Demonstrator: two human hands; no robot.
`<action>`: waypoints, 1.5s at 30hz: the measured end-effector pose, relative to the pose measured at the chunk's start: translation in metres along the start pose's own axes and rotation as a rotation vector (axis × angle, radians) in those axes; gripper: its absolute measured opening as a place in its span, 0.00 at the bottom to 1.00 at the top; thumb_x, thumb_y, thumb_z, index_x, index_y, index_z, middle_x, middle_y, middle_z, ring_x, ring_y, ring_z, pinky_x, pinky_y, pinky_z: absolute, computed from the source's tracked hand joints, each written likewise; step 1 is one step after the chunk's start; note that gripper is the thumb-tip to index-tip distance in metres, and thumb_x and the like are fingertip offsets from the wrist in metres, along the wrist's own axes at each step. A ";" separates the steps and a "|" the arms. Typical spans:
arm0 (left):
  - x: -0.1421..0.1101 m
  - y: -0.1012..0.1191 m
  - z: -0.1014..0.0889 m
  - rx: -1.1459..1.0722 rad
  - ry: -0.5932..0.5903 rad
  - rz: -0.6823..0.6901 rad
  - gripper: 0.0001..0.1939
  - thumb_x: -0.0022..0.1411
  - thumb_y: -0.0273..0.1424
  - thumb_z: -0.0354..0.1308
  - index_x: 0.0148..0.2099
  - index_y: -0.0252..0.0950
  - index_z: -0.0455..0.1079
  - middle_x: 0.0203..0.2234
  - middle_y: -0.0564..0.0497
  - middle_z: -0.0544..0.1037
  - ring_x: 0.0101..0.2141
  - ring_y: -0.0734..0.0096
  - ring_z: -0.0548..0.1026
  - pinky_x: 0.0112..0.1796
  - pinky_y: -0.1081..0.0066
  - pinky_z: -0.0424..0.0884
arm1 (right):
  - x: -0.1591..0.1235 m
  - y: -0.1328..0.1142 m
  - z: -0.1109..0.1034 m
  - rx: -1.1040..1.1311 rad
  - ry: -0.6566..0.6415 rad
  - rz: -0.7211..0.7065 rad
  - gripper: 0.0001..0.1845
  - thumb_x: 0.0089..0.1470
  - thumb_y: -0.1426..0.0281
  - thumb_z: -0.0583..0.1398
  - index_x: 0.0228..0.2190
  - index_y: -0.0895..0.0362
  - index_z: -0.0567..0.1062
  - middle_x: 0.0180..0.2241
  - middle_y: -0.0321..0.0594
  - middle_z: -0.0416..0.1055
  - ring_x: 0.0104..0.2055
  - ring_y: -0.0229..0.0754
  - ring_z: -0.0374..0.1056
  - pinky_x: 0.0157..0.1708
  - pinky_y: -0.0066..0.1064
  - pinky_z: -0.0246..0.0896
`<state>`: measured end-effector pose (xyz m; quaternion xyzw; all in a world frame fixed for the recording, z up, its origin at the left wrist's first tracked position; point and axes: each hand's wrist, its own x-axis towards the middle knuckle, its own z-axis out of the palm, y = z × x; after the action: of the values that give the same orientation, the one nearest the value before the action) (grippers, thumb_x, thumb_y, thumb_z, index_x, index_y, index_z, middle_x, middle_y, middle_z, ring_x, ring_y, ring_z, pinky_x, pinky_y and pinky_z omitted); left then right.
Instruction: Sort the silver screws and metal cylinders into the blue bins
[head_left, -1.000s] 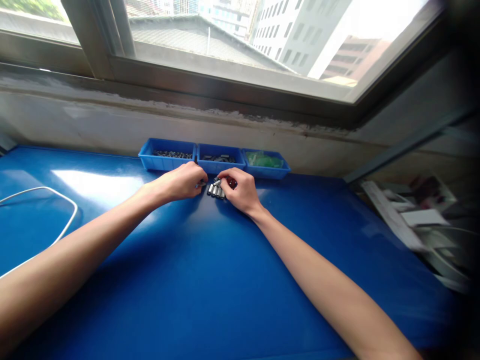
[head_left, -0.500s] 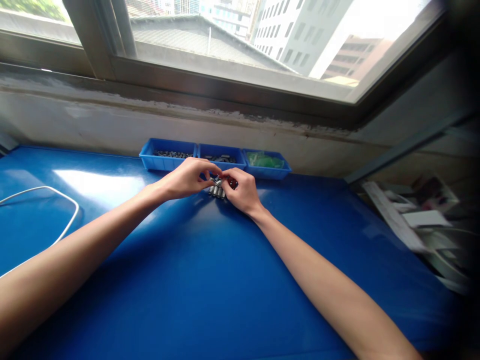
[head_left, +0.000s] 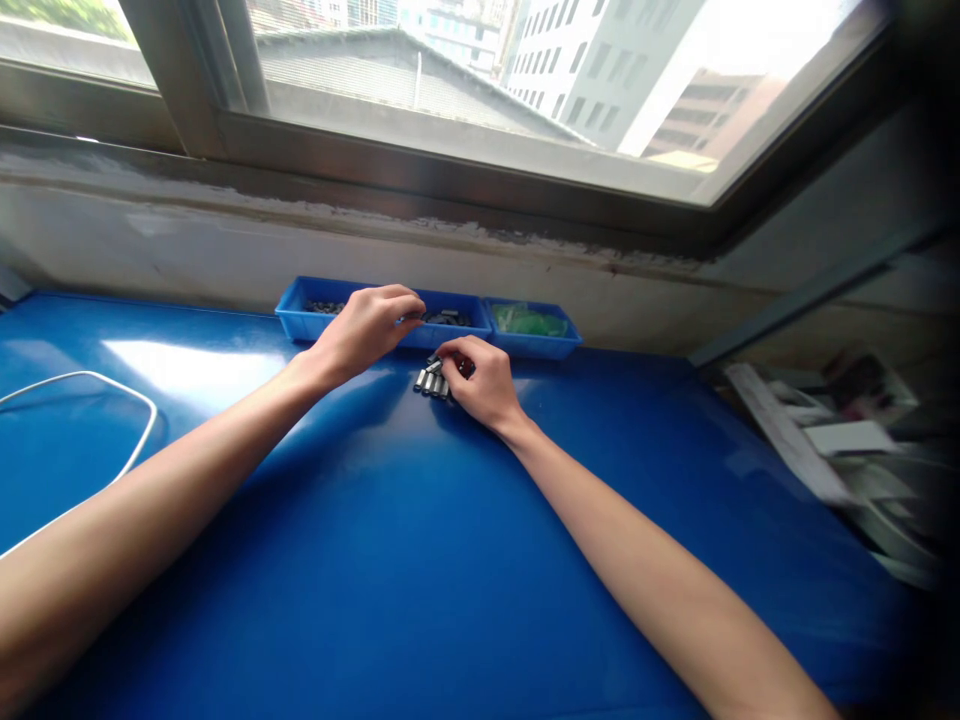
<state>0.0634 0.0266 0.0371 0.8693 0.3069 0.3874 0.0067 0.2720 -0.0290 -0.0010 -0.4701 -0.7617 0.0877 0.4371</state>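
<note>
My right hand [head_left: 481, 382] rests low over the blue table, with thumb and fingertips closed on a small silver-and-black piece [head_left: 433, 362]. Below it, several similar silver-and-black pieces [head_left: 431, 384] lie side by side in a short row. Something dark red shows within the curl of my right hand, too small to name. My left hand [head_left: 375, 322] is raised in front of the left and middle bins. Its thumb and index finger are bent close together; whatever may be between them is too small to make out.
Along the wall stand a left blue bin [head_left: 292, 322] with small dark parts, a middle blue bin [head_left: 480, 331] with dark pieces, and a right blue bin [head_left: 536, 346] holding a green bag [head_left: 529, 320]. A white cable [head_left: 142, 440] lies at left. Blurred clutter [head_left: 855, 440] sits at right.
My left hand has drawn away from the pieces, up and to the left toward the bins. My right hand has stayed in place, and the row of pieces is more exposed.
</note>
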 end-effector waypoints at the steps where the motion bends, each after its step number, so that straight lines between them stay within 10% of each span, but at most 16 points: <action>1: 0.001 -0.001 0.001 0.017 -0.001 0.022 0.13 0.69 0.32 0.55 0.46 0.32 0.79 0.45 0.42 0.82 0.43 0.60 0.81 0.47 0.65 0.75 | 0.000 0.000 0.000 0.000 0.000 -0.006 0.08 0.56 0.75 0.58 0.33 0.55 0.78 0.32 0.38 0.77 0.30 0.39 0.69 0.35 0.31 0.65; 14: 0.006 -0.004 0.000 0.130 -0.130 0.132 0.17 0.72 0.34 0.50 0.50 0.34 0.79 0.48 0.40 0.80 0.46 0.60 0.79 0.47 0.65 0.74 | -0.001 0.000 0.000 0.009 0.004 -0.008 0.08 0.56 0.75 0.59 0.32 0.55 0.78 0.31 0.38 0.77 0.30 0.40 0.70 0.35 0.32 0.66; 23: -0.015 0.005 -0.018 0.038 -0.611 0.176 0.26 0.61 0.18 0.51 0.58 0.39 0.76 0.54 0.46 0.79 0.53 0.61 0.76 0.51 0.70 0.72 | -0.001 0.004 0.000 0.000 0.040 0.025 0.08 0.55 0.75 0.59 0.31 0.54 0.79 0.32 0.37 0.78 0.29 0.40 0.70 0.35 0.32 0.67; 45: -0.020 0.011 -0.009 -0.207 -0.519 0.103 0.10 0.64 0.31 0.60 0.45 0.36 0.80 0.38 0.47 0.81 0.36 0.69 0.79 0.39 0.74 0.70 | 0.000 0.004 0.000 0.004 0.031 0.036 0.08 0.54 0.74 0.59 0.31 0.54 0.79 0.32 0.37 0.78 0.29 0.40 0.70 0.34 0.32 0.67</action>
<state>0.0531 0.0046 0.0330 0.9485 0.2093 0.1811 0.1541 0.2743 -0.0269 -0.0036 -0.4843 -0.7461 0.0900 0.4480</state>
